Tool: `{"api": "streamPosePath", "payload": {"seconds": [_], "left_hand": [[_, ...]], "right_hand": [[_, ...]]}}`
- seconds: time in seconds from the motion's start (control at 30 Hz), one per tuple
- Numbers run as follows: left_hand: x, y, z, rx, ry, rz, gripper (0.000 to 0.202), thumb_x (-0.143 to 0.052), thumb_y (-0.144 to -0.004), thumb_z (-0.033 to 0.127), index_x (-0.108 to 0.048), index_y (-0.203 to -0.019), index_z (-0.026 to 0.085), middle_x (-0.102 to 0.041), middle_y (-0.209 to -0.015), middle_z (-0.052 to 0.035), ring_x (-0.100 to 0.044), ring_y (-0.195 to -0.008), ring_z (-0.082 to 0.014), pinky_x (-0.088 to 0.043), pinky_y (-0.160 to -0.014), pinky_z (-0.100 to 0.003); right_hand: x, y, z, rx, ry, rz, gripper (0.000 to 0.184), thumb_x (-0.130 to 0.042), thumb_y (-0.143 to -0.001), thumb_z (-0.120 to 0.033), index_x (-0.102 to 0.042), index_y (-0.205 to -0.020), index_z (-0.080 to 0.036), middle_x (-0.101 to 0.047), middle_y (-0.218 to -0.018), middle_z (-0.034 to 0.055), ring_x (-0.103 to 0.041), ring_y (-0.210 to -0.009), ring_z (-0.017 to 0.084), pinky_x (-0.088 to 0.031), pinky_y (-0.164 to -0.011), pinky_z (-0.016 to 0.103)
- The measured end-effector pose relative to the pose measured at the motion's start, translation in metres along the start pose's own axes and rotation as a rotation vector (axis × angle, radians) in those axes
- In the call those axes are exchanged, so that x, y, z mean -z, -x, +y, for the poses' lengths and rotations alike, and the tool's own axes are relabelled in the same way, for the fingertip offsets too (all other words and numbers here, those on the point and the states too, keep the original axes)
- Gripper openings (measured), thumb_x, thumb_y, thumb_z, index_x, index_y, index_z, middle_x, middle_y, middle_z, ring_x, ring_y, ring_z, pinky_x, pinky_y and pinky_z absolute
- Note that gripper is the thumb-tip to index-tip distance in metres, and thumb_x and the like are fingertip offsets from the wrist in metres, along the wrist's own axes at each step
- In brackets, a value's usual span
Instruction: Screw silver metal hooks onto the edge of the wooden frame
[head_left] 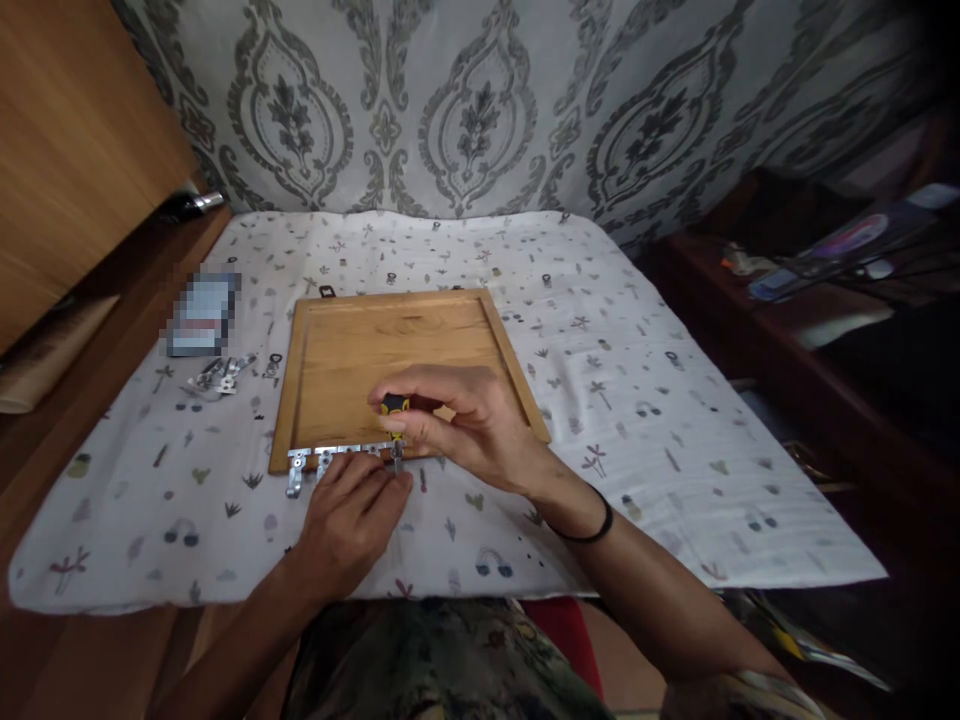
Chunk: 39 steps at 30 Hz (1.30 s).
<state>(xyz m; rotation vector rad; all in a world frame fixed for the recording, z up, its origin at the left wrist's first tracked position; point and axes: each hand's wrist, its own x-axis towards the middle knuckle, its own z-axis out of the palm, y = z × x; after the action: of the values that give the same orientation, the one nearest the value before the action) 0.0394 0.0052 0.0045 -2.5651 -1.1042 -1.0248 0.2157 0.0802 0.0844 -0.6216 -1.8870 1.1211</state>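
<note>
Screwdriver [394, 405] in black and yellow sits just below the centre of the frame, grasped between the thumb and fingers of the right hand [469, 410] over the near edge of a framed wooden board [397, 350]. Left of it, metal brackets [297, 470] line that edge, with the left hand [356, 510] resting against them at lower centre, though whether its fingers grip one I cannot tell. More metal pieces [221, 375] lie on the patterned cloth [660, 470] at centre left, near a pixelated rectangular object [202, 315].
</note>
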Motion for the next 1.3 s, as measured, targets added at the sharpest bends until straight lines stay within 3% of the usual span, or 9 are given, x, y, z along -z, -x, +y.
{"api": "streamPosePath", "payload": {"seconds": [0.1,0.2,0.43,0.6,0.83,0.93,1.13,1.3], "left_hand": [[-0.001,0.0,0.0,-0.001,-0.005,0.008,0.011,-0.057,-0.096,0.009,-0.067,-0.1,0.013,-0.073,-0.08,-0.0062,-0.062,-0.084,-0.0229,-0.045,-0.08,-0.038],[0.0,-0.001,0.0,-0.006,-0.007,0.02,0.011,-0.058,-0.096,0.009,-0.067,-0.099,0.013,-0.073,-0.08,-0.0058,-0.062,-0.083,-0.0226,-0.045,-0.078,-0.037],[0.001,-0.003,0.001,-0.011,-0.009,0.021,0.01,-0.057,-0.096,0.007,-0.067,-0.096,0.011,-0.072,-0.078,-0.0059,-0.061,-0.083,-0.0224,-0.044,-0.081,-0.037],[0.0,-0.002,0.0,-0.006,-0.006,0.016,0.01,-0.058,-0.096,0.008,-0.067,-0.096,0.012,-0.071,-0.076,-0.0051,-0.061,-0.081,-0.0221,-0.044,-0.079,-0.037],[0.001,-0.002,0.0,-0.008,0.004,0.015,0.01,-0.057,-0.096,0.008,-0.066,-0.097,0.012,-0.071,-0.078,-0.0057,-0.06,-0.081,-0.0222,-0.044,-0.079,-0.037],[0.001,-0.002,0.0,-0.011,0.001,0.018,0.01,-0.057,-0.096,0.007,-0.066,-0.097,0.012,-0.071,-0.078,-0.0056,-0.06,-0.082,-0.0225,-0.045,-0.08,-0.037],[-0.002,0.0,-0.001,-0.007,0.013,0.002,0.008,-0.059,-0.095,0.008,-0.066,-0.099,0.011,-0.071,-0.079,-0.0058,-0.059,-0.084,-0.0233,-0.044,-0.08,-0.038],[-0.001,-0.001,0.0,-0.008,0.022,0.012,0.009,-0.058,-0.096,0.008,-0.065,-0.098,0.011,-0.07,-0.077,-0.0051,-0.059,-0.082,-0.0226,-0.044,-0.079,-0.037]], "right_hand": [[-0.005,-0.002,0.002,0.122,0.124,0.068,0.023,-0.07,-0.094,-0.042,-0.069,-0.091,-0.019,-0.066,-0.081,-0.0001,-0.058,-0.067,0.011,-0.05,-0.062,0.023],[-0.006,-0.002,0.001,0.12,0.168,0.096,0.026,-0.069,-0.094,-0.044,-0.066,-0.087,-0.019,-0.06,-0.074,-0.0022,-0.052,-0.061,0.01,-0.047,-0.058,0.023],[0.006,-0.002,-0.005,0.024,0.053,-0.081,0.022,-0.062,-0.099,-0.028,-0.068,-0.118,-0.017,-0.072,-0.104,0.0052,-0.062,-0.081,0.012,-0.051,-0.069,0.023],[0.006,-0.002,-0.004,-0.028,0.012,-0.043,0.018,-0.065,-0.098,-0.027,-0.071,-0.109,-0.015,-0.074,-0.101,0.0045,-0.064,-0.081,0.012,-0.05,-0.068,0.021],[-0.001,-0.004,0.002,0.089,0.121,0.093,0.024,-0.071,-0.093,-0.04,-0.069,-0.091,-0.016,-0.065,-0.08,-0.0007,-0.051,-0.062,0.008,-0.043,-0.058,0.021],[0.001,-0.004,0.0,0.05,0.089,0.067,0.024,-0.071,-0.093,-0.039,-0.067,-0.088,-0.016,-0.063,-0.078,-0.0008,-0.053,-0.066,0.009,-0.045,-0.061,0.022],[0.012,-0.003,-0.005,-0.002,0.007,-0.109,0.02,-0.064,-0.098,-0.026,-0.07,-0.114,-0.016,-0.072,-0.104,0.0046,-0.064,-0.084,0.012,-0.05,-0.072,0.024],[0.01,-0.004,-0.005,-0.026,0.007,-0.052,0.025,-0.071,-0.093,-0.04,-0.073,-0.098,-0.015,-0.073,-0.094,0.0034,-0.062,-0.074,0.011,-0.049,-0.065,0.023]]}}
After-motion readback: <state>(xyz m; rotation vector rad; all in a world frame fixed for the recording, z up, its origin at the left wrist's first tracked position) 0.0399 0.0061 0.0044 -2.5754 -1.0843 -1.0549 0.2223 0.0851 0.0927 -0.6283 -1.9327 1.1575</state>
